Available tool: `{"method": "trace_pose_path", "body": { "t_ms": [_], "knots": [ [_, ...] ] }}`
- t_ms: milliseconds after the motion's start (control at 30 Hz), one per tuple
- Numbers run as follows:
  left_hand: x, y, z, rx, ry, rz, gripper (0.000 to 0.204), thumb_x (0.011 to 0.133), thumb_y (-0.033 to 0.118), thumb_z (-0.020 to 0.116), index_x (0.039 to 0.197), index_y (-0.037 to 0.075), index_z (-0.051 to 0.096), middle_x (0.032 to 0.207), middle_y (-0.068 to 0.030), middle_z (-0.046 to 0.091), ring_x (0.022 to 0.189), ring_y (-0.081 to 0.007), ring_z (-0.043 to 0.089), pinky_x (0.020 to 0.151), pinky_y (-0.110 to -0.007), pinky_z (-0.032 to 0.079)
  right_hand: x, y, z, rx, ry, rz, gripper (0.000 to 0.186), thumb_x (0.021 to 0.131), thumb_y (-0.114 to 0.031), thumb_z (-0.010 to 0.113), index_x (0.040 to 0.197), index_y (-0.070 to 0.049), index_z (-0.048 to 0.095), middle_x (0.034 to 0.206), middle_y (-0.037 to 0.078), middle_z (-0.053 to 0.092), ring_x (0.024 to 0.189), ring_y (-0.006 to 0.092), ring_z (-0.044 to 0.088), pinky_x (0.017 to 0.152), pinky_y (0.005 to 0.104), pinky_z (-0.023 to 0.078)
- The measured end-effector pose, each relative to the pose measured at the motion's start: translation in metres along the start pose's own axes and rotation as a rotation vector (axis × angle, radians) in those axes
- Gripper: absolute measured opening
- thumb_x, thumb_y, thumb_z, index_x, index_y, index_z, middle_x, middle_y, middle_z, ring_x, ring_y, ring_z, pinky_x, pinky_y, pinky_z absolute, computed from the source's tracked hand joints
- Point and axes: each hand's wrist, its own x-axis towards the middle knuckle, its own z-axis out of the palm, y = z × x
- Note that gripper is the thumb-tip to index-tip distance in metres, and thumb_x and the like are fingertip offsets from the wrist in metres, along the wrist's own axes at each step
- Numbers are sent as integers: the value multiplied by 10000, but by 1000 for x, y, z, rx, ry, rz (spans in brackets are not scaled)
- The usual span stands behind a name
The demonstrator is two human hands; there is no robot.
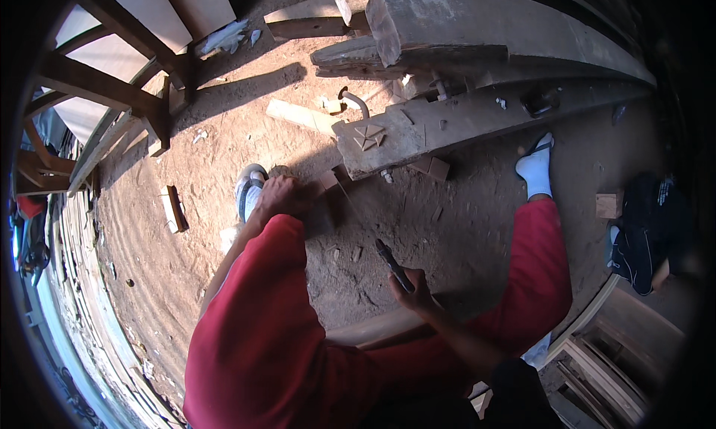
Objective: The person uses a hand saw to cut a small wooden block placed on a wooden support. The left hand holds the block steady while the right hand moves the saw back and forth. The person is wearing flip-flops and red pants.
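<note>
My left hand (pixel 282 198) reaches past my left knee beside small brown wood blocks (pixel 330 183) at the near end of a long plank bench; its fingers are blurred, so I cannot tell what they touch. My right hand (pixel 409 289) is closed round a slim dark hand tool (pixel 394 265), pointed up and leftward above the dirt floor. On the bench (pixel 462 123) lie small wooden pieces (pixel 370 136), and a bent metal bar (pixel 356 102) rises beside it. More wood offcuts (pixel 429 168) lie under its edge.
Dark wooden frames and pale boards (pixel 112 89) stand at upper left. Heavy timbers (pixel 477 22) lie beyond the bench. A loose block (pixel 173 209) is on the floor at left. A black cloth item (pixel 641 235) and stacked wood (pixel 611 339) sit at right.
</note>
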Motion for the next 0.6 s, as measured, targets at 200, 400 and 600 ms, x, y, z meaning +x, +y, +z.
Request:
{"method": "trace_pose_path", "body": {
  "t_ms": [200, 400, 600],
  "knots": [
    [6, -46, 40, 11, 281, 143, 444, 825, 492, 791, 1004, 86, 790, 1042, -158, 765, 1054, -357, 712, 956, -461, 538, 49, -35, 18, 228, -80, 48, 365, 1016, -239, 646, 717, -59, 540, 591, -33, 492, 562, 57, 475, 511, 316, 377],
    [0, -18, 24, 26, 202, 130, 437, 822, 483, 793, 1032, 100, 795, 1061, -154, 765, 1041, -361, 716, 945, -464, 546, 12, 0, 3, 39, -37, -30, 367, 1023, -250, 632, 717, -70, 539, 602, -40, 496, 574, 48, 480, 513, 311, 369],
    [-9, -5, 5, 43, 210, 123, 433, 818, 474, 796, 1060, 114, 800, 1080, -151, 765, 1029, -365, 721, 934, -467, 554, 37, -24, 12, 142, -37, 79, 351, 1016, -234, 620, 719, -63, 543, 605, -41, 498, 585, 55, 488, 521, 314, 370]
  ]
}}
